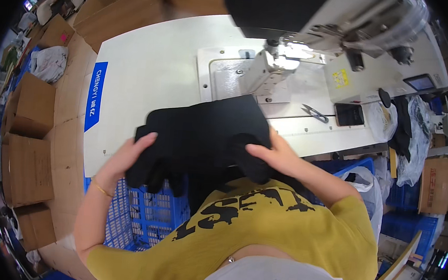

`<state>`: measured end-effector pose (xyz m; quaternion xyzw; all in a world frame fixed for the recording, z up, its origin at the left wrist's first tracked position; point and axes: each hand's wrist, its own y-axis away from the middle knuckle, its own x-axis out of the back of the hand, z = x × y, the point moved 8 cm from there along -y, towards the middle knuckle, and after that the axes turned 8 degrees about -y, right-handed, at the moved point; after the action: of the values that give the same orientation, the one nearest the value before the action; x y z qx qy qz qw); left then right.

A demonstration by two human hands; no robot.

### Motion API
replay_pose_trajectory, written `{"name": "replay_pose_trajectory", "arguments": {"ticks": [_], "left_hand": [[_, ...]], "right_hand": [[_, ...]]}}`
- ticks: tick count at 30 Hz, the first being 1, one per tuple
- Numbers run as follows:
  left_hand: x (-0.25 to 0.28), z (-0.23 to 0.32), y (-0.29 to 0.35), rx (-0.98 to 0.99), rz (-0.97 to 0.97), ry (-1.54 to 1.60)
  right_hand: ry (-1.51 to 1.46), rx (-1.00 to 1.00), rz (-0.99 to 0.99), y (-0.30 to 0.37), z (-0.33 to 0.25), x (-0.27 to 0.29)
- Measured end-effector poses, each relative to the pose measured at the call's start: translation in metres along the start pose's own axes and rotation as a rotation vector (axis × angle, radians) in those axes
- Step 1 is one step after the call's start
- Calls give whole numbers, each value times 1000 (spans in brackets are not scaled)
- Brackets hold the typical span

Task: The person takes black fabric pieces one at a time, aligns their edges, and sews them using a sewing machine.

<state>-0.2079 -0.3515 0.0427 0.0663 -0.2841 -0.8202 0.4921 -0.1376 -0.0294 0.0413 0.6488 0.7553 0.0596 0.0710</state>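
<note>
A black piece of cloth (199, 125), layered with soft folds hanging below it, is stretched between my two hands over the front edge of the table. My left hand (138, 148) grips its left end, thumb on top and fingers hidden beneath. At the right end my right hand (279, 154) clasps it the same way, thumb across a rolled fold. The cloth's far right corner lies close to the arm of a white sewing machine (277, 70), whose lamp is lit. What garment the cloth belongs to, I cannot tell.
Thread snips (315, 113) and a dark phone (349, 115) lie on the white table (151, 66), right of the machine. Below left stands a blue plastic crate (155, 211). Cardboard boxes (29, 172) line the floor at left. Plastic bags (380, 122) hang at right.
</note>
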Motion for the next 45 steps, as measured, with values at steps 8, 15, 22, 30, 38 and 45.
{"name": "replay_pose_trajectory", "arguments": {"ticks": [8, 15, 22, 30, 38, 45], "left_hand": [[-106, 55, -63, -83, -52, -107], [-107, 177, -5, -830, 667, -940], [-198, 213, 19, -1227, 418, -1091], [-212, 222, 9, -1277, 213, -796], [-146, 236, -69, -489, -68, -691], [-143, 228, -107, -340, -137, -262]], "right_hand": [[347, 148, 121, 20, -29, 141], [88, 80, 337, 9, -42, 177], [943, 769, 562, 44, -129, 111], [477, 761, 340, 56, -131, 82], [-139, -20, -98, -6, -93, 55], [-230, 25, -57, -25, -89, 62]]}}
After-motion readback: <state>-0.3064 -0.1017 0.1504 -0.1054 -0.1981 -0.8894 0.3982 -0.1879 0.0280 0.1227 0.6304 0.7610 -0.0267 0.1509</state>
